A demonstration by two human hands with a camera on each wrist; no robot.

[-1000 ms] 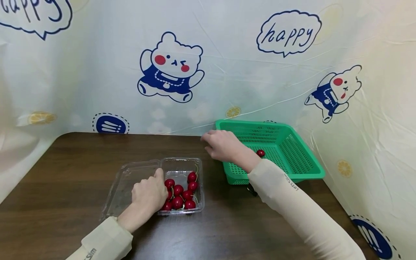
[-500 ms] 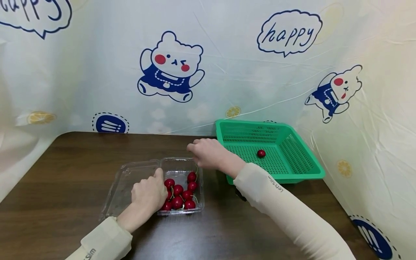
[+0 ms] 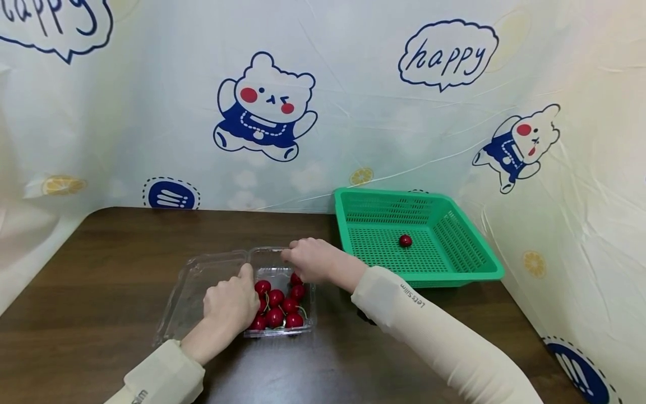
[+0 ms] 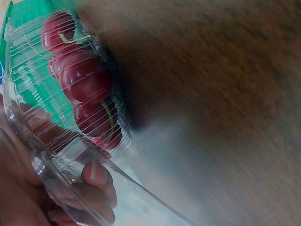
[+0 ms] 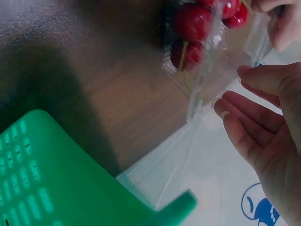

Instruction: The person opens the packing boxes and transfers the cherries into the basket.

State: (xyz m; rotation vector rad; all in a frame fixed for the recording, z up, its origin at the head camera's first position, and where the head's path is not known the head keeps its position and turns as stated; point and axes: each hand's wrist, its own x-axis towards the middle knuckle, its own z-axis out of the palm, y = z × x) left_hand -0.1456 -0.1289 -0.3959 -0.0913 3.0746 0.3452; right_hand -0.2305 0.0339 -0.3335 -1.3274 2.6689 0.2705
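Clear plastic, ribbed along the walls, forms the hinged clamshell box [image 3: 280, 332] that the right hand [image 3: 315, 261] has just reached, having swung leftward from the green basket [image 3: 429, 278] a second ago. The forearm now leaves one single cherry [image 3: 405, 240] fully in view on the basket's floor. That shift seems to put the remaining cherries [image 3: 275, 317], gathered inside the box, within the right hand's reach. Its thumb and fingers stand apart with nothing between them, close to a thin, pale stem [image 5: 183, 55]. The left hand [image 3: 229, 303] stays at the hinge, fingers curled round the box's edge, its index finger extended along the rim. Glossy, round and dark red, the fruit contrasts with the basket's slotted, flaring sides. The transparent lid [image 3: 174, 306] lies folded back on the brown, wood-grained table [image 3: 126, 264]
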